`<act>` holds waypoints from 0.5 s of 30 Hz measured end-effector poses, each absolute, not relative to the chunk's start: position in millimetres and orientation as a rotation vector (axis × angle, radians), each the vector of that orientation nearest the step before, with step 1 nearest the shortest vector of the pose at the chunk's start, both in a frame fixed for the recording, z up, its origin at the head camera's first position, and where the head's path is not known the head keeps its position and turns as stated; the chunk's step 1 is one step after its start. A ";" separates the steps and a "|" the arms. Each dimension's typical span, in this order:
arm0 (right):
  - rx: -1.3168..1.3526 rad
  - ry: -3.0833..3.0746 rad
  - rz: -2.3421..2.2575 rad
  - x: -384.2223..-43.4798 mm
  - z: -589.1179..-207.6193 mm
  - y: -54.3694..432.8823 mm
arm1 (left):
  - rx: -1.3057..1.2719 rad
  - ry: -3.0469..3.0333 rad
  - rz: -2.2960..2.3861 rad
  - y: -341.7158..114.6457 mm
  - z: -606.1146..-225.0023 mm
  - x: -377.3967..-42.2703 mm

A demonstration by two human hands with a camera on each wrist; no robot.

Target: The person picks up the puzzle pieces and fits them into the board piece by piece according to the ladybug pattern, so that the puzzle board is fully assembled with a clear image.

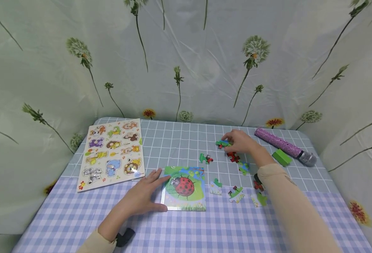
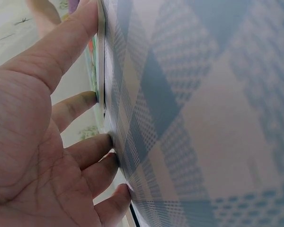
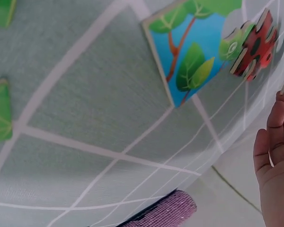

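Rests the left hand [image 1: 146, 193] loose, fingers spread, against the left edge of the ladybird board [image 1: 184, 186] at the middle of the counter [image 1: 299, 221]. With the right hand [image 1: 240, 141], pinches a green-and-blue puzzle piece [image 1: 223, 143] farther back; has other loose pieces [image 1: 235, 194] scattered nearby. Over the rear half, grey cover [image 1: 167, 137] with white grid lines; over the front, blue-lilac checked cloth [image 1: 179, 232]. To the left, animal board [image 1: 118, 178]; to the right, purple glittery microphone [image 1: 279, 142] near a green block [image 1: 281, 157]. Behind and around, pale creased fabric [image 1: 205, 80] printed with dandelions.
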State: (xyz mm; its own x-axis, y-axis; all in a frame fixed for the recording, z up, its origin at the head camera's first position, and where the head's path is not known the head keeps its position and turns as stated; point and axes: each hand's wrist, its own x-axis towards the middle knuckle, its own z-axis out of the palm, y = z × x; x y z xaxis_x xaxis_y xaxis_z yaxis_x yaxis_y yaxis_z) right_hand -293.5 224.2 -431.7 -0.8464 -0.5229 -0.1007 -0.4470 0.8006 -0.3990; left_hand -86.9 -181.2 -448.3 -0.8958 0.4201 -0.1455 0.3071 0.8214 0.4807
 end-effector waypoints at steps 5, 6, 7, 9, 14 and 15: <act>-0.832 2.785 -0.568 -285.7 -427.6 220.2 | 0.537 2.750 0.683 -181.0 -447.4 -86.8; -0.842 2.782 -0.571 -284.2 -426.7 218.7 | 0.534 2.749 0.685 -180.9 -447.0 -86.7; -0.847 2.777 -0.573 -282.5 -425.8 217.0 | 0.532 2.748 0.687 -180.8 -446.7 -86.5; -0.848 2.760 -0.581 -278.9 -424.3 213.4 | 0.529 2.748 0.689 -180.7 -446.3 -86.1; -0.878 2.741 -0.609 -270.6 -424.1 206.1 | 0.538 2.758 0.683 -181.0 -447.2 -86.2; -0.893 2.742 -0.618 -268.9 -424.1 204.6 | 0.542 2.760 0.683 -181.2 -447.6 -86.3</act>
State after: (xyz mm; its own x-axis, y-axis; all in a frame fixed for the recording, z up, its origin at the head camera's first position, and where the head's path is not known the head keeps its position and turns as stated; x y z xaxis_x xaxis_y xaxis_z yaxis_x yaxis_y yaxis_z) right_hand -268.9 204.6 -424.1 -0.7999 -0.5979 -0.0517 -0.5179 0.7313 -0.4439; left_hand -86.3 -181.2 -447.6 -0.9005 0.4097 -0.1460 0.2943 0.8211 0.4891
